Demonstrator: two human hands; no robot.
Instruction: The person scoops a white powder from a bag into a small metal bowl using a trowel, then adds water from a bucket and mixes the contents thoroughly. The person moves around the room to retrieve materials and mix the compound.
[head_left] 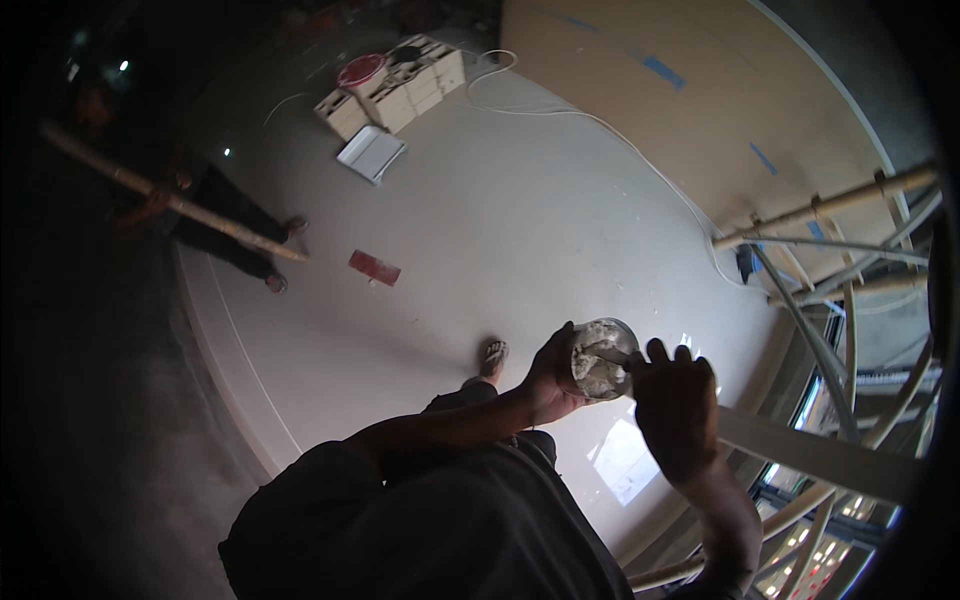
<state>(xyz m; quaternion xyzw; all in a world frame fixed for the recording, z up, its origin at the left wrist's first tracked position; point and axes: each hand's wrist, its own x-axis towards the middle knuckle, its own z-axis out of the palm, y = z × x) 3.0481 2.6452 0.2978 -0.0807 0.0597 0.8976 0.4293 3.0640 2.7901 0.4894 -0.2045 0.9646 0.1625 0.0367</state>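
My left hand (pixel 552 380) is wrapped around the side of a round tub (pixel 629 333), tipped so that its mouth faces up toward me. Thick whitish paste (pixel 596 376) lies in lumps inside it. Closed in a fist at the tub's right rim, my right hand (pixel 677 412) grips a putty knife (pixel 616 356), whose narrow blade reaches into the paste. Its handle is mostly hidden by my fingers. Below the tub my sandalled foot (pixel 494 358) stands on the pale floor.
Scaffold poles (pixel 820 210) and a long flat strip (pixel 820 453) are at the right. A person (pixel 225 215) at left holds a wooden pole (pixel 185 207). Pale blocks (pixel 425 90), a white tray (pixel 371 153), a red rectangular piece (pixel 374 268) and a cable (pixel 600 122) lie on the floor.
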